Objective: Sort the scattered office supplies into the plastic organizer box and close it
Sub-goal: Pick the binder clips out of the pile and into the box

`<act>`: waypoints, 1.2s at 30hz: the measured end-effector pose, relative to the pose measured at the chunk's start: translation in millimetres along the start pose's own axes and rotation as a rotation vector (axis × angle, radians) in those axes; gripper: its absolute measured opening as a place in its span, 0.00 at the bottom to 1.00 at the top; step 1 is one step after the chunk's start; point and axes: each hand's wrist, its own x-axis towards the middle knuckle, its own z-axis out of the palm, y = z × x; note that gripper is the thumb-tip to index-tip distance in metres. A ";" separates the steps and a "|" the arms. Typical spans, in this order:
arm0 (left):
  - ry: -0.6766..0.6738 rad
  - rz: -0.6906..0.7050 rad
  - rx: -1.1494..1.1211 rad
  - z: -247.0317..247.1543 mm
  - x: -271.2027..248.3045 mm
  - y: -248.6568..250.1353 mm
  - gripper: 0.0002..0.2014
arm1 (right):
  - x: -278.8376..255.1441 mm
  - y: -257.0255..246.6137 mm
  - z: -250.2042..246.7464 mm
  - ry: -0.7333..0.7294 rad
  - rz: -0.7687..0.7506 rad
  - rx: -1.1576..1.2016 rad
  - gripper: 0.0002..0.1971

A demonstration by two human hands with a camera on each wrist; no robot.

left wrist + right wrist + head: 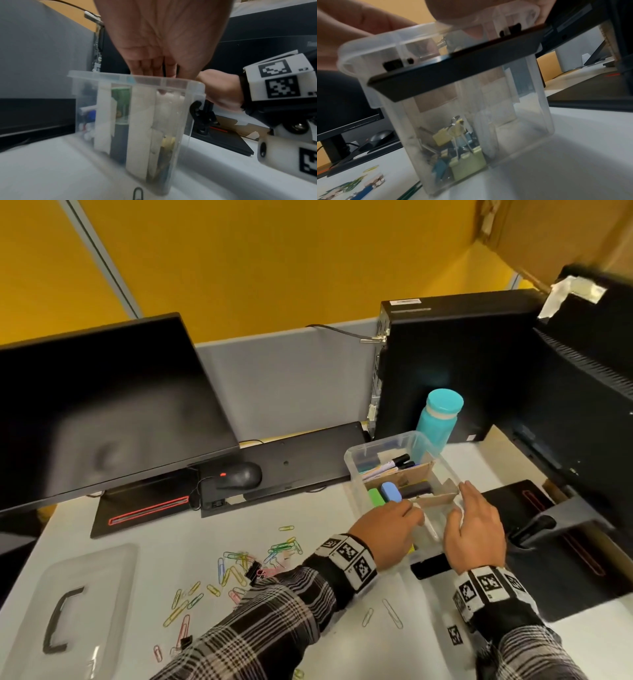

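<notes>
The clear organizer box (pixel 356 474) stands open at centre right, split by cardboard dividers, with markers and highlighters (pixel 390 491) in its far sections. My left hand (pixel 416 510) dips bunched fingers into the near compartment; the rim hides their tips (pixel 163 73). My right hand (pixel 460 501) grips the box's right rim, with fingers curled over the edge (pixel 453 17). Yellow and blue binder clips (pixel 467 162) lie at the bottom of the box (pixel 522 121). Coloured paper clips (pixel 239 570) and black binder clips (pixel 251 571) are scattered on the desk to the left.
The clear lid (pixel 75 604) with a black handle lies at the front left. A monitor (pixel 102 412), mouse (pixel 239 475) and keyboard (pixel 301 463) stand behind. A teal bottle (pixel 438 419) and PC tower (pixel 455 364) sit behind the box; a monitor stand (pixel 534 525) is right.
</notes>
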 end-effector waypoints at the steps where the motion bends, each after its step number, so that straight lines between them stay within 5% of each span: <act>1: 0.042 0.016 -0.003 1.0 -5.3 -2.3 0.15 | 0.4 0.4 -0.2 -0.013 0.008 -0.006 0.24; 7: 0.273 -0.215 -0.063 -3.5 -64.3 -54.5 0.17 | -9.6 -24.1 -5.1 0.078 -0.084 -0.075 0.24; 11: 0.143 -0.495 0.031 -3.6 -110.4 -113.5 0.14 | -37.4 -73.4 1.1 0.032 -0.383 0.178 0.22; 15: -0.043 -0.558 0.125 4.6 -135.4 -136.5 0.14 | -68.3 -106.5 43.7 -0.221 -0.692 0.178 0.16; 19: -0.099 -0.597 0.175 17.7 -140.9 -139.9 0.19 | -81.1 -110.5 92.5 -0.583 -0.578 -0.040 0.16; 22: -0.120 -0.613 0.209 25.0 -137.9 -138.9 0.19 | -83.4 -105.9 111.2 -0.708 -0.533 -0.237 0.15; 28: -0.134 -0.611 0.292 35.1 -131.9 -137.4 0.16 | -88.7 -97.2 125.5 -0.706 -0.561 -0.299 0.18; 36: -0.155 -0.595 0.293 37.2 -120.3 -140.1 0.16 | -95.3 -107.5 121.9 -0.747 -0.364 -0.299 0.16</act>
